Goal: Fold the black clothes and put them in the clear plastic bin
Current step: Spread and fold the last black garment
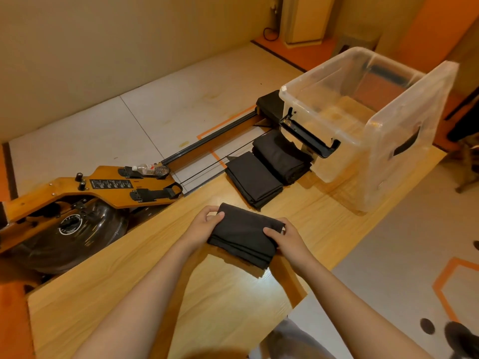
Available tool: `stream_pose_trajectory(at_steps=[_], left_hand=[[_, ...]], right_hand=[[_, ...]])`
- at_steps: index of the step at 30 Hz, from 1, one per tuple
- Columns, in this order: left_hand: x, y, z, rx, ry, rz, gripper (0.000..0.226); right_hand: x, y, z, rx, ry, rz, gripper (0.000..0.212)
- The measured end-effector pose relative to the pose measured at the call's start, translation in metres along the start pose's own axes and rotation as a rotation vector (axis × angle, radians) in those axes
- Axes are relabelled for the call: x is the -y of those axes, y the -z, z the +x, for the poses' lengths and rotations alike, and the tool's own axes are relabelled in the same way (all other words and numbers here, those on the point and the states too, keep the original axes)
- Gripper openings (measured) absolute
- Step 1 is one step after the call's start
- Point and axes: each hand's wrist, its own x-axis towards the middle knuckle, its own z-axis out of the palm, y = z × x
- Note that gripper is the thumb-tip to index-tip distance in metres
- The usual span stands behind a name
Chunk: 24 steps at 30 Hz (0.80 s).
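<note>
Left hand (204, 224) and right hand (281, 238) grasp a folded black garment (245, 235) above the table (129, 281); the clear bin (383, 141) stands at its far end.

Both hands (204, 225) (285, 239) grip a folded black garment (243, 235) above the wooden table (129, 275).

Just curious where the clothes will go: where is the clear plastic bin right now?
In the head view the clear plastic bin stands at the far right end of the table, beside a folded black pile.
</note>
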Motion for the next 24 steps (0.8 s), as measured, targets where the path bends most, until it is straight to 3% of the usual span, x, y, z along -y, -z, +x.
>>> stream_pose_trajectory(at_steps=[3,11,17,24], left_hand=[[-0.028,0.000,0.024,-0.003,-0.024,-0.039,0.037],[-0.090,-0.006,0.096,-0.198,-0.116,-0.230,0.026],[-0.106,-0.009,0.149,-0.232,-0.151,-0.124,0.023],[-0.093,-0.023,0.177,-0.267,-0.211,0.146,0.025]], right_hand=[[0.019,0.007,0.014,-0.032,-0.024,0.170,0.024],[0.059,0.000,0.073,-0.146,0.041,0.364,0.028],[0.055,-0.006,0.117,-0.265,-0.048,0.461,0.037],[0.034,-0.018,0.133,-0.450,-0.107,0.330,0.052]])
